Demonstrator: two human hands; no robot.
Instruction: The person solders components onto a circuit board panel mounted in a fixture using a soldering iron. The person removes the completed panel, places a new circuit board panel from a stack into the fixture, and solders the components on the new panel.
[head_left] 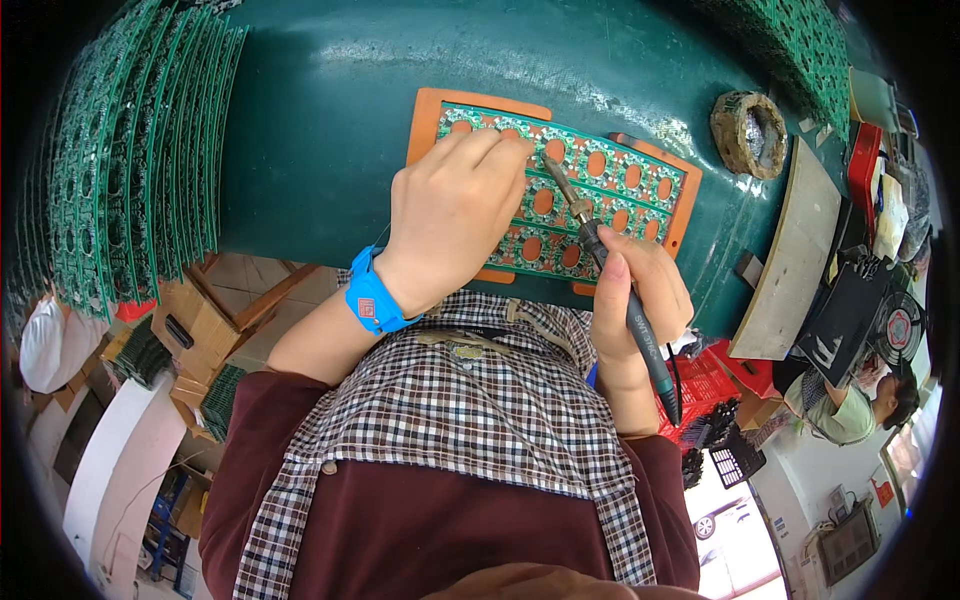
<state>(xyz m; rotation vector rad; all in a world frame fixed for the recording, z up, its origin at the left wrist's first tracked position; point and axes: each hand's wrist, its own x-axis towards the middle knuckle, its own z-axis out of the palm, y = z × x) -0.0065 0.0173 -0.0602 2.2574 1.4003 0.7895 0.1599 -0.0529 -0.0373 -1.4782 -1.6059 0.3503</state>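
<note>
Green circuit panel [610, 195]: lies in an orange tray [425, 120], upper centre of the frame, just beyond both hands as I look on; its long axis runs left to right, dipping toward the right, with rows of oval openings along it.
Left hand [455, 205]: the nearer one, laid over the panel's left end, fingers bent and close together, tips down by the top row; whether they pinch something small I can't tell, since the knuckles cover it.
Right hand [655, 285]: at the panel's lower right edge, closed round the grip of a soldering iron [590, 237], thumb and forefinger along the handle.
Iron against panel: slants from lower right up to upper left, across the panel's long axis.
Tip and fingertips: the iron's tip is just right of the left fingertips, beside an opening in the top row; touching or hovering, I can't say.
Blue wristband [375, 300]: on the left wrist, below the tray.
Green table [320, 130]: carries a tall row of panels [140, 150] at upper left and a brown ring-shaped dish [730, 140] at upper right.
</note>
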